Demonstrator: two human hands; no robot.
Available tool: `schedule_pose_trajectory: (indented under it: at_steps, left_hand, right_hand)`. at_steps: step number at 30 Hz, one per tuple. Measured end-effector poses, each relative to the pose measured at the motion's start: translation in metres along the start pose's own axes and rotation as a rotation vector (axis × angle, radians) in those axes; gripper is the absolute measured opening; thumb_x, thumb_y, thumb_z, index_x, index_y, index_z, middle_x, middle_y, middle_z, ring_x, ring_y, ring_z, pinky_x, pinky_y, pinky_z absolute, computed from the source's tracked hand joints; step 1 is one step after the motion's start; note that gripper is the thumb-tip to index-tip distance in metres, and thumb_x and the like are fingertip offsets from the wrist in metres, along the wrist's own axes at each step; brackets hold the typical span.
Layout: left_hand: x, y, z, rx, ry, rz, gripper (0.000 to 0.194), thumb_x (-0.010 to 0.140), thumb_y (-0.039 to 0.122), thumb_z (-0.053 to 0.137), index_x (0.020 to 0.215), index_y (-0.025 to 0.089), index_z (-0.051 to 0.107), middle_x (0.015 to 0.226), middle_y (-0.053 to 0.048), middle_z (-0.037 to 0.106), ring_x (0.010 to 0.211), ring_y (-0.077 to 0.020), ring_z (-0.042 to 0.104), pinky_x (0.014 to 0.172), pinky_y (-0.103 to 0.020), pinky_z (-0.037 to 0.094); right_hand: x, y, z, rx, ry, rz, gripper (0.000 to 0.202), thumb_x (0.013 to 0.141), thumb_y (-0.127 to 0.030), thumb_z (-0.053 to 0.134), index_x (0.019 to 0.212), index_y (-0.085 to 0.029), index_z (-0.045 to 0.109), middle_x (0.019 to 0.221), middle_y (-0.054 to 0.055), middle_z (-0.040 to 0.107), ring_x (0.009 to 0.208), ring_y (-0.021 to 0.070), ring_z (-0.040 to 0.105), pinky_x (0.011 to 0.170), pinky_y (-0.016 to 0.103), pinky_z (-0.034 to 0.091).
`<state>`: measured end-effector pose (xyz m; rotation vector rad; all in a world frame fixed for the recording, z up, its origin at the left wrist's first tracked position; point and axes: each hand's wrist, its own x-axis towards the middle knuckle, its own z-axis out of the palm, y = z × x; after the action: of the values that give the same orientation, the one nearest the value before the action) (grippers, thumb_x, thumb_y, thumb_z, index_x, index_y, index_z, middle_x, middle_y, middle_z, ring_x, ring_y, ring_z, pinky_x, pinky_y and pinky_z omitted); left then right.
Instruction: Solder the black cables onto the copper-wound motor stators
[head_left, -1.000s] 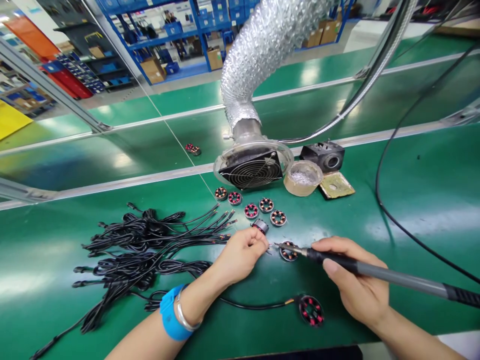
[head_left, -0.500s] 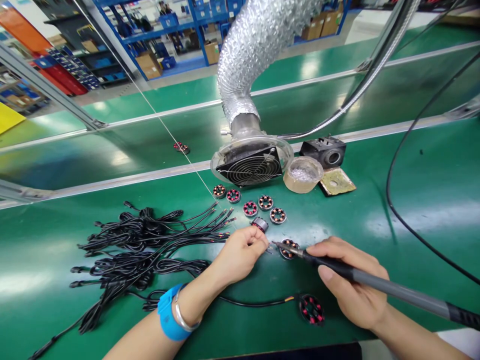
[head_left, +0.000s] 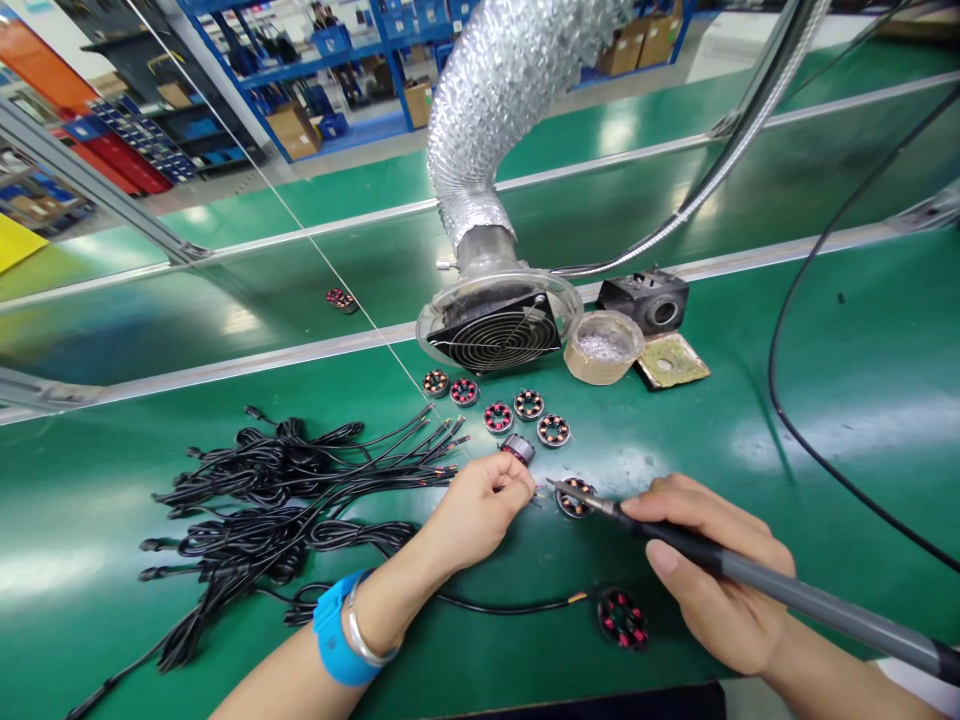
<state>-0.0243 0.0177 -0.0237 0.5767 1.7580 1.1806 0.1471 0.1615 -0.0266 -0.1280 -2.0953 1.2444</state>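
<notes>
My right hand [head_left: 720, 570] grips a soldering iron [head_left: 690, 545]. Its metal tip points left, over a round coil stator [head_left: 575, 497] with copper windings, just short of my left fingertips. My left hand [head_left: 487, 505], wearing a blue wrist strap [head_left: 337, 630] and a silver bangle, is pinched closed on thin wire; fine ends show beside the fingertips, but the exact grip is hidden. Just behind those fingers a grey-sided stator [head_left: 517, 449] lies on the green bench. Nearer the front edge, a red-wound stator [head_left: 622, 618] lies beside the bare end of a black cable [head_left: 517, 606].
Bundled black cables [head_left: 277, 540] cover the left side. Several stators [head_left: 498, 417] sit beneath a fume extractor [head_left: 499, 335] on a silver duct. A tub [head_left: 604, 348], yellow sponge [head_left: 671, 360] and iron holder [head_left: 645, 300] stand behind. A thin line [head_left: 300, 225] slants from above.
The iron and my right hand have shifted slightly right, widening the gap between tip and left fingertips. My left hand stays nearly still. A stator on the far strip has slid left.
</notes>
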Motion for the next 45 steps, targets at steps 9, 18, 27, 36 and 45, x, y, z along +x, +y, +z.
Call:
schedule_pose_trajectory:
  at_steps: [9,18,27,36,45]
  left_hand:
    - [0.002,-0.002,-0.001,0.026,-0.012,0.003,0.024,0.080,0.039,0.054,0.071,0.017,0.051,0.061,0.006,0.039,0.057,-0.0106,0.031,0.056,-0.023,0.025]
    - [0.002,-0.006,-0.009,0.096,-0.075,-0.043,0.044,0.083,0.061,0.054,0.071,0.019,0.050,0.068,0.004,0.039,0.064,-0.0136,0.033,0.060,-0.024,0.030]
    - [-0.005,-0.005,-0.008,0.044,-0.135,-0.006,0.044,0.081,0.062,0.059,0.077,0.018,0.056,0.072,0.001,0.049,0.070,-0.0154,0.042,0.066,-0.024,0.036]
    - [-0.020,-0.001,-0.004,0.326,-0.021,0.086,0.021,0.093,0.037,0.048,0.084,0.020,0.056,0.069,0.002,0.053,0.063,-0.0135,0.045,0.055,-0.023,0.030]
    - [-0.011,-0.013,0.007,-0.032,-0.076,-0.017,0.022,0.088,0.035,0.050,0.073,0.018,0.050,0.060,0.005,0.047,0.055,-0.0102,0.035,0.055,-0.023,0.028]
  right_hand:
    - [0.002,0.004,0.002,0.017,0.009,-0.004,0.026,0.081,-0.011,0.055,0.103,-0.019,0.066,0.074,0.002,0.060,0.061,0.0140,0.056,0.054,0.028,0.044]
    - [0.022,-0.010,0.011,-0.178,-0.045,-0.061,0.031,0.092,-0.019,0.045,0.120,-0.021,0.057,0.085,0.001,0.069,0.067,0.0130,0.064,0.067,0.024,0.054]
    - [0.031,0.013,0.036,-0.311,-0.253,-0.171,0.029,0.092,-0.023,0.041,0.099,-0.026,0.069,0.070,-0.004,0.063,0.061,0.0098,0.063,0.062,0.018,0.050]
    - [0.016,0.029,0.034,-0.186,-0.243,-0.263,0.028,0.085,-0.008,0.055,0.109,-0.023,0.058,0.084,0.002,0.070,0.068,0.0146,0.069,0.065,0.024,0.056]
    - [0.014,0.026,0.042,-0.193,-0.230,-0.220,0.028,0.088,-0.008,0.054,0.110,-0.023,0.060,0.083,0.002,0.070,0.067,0.0143,0.069,0.063,0.023,0.056]
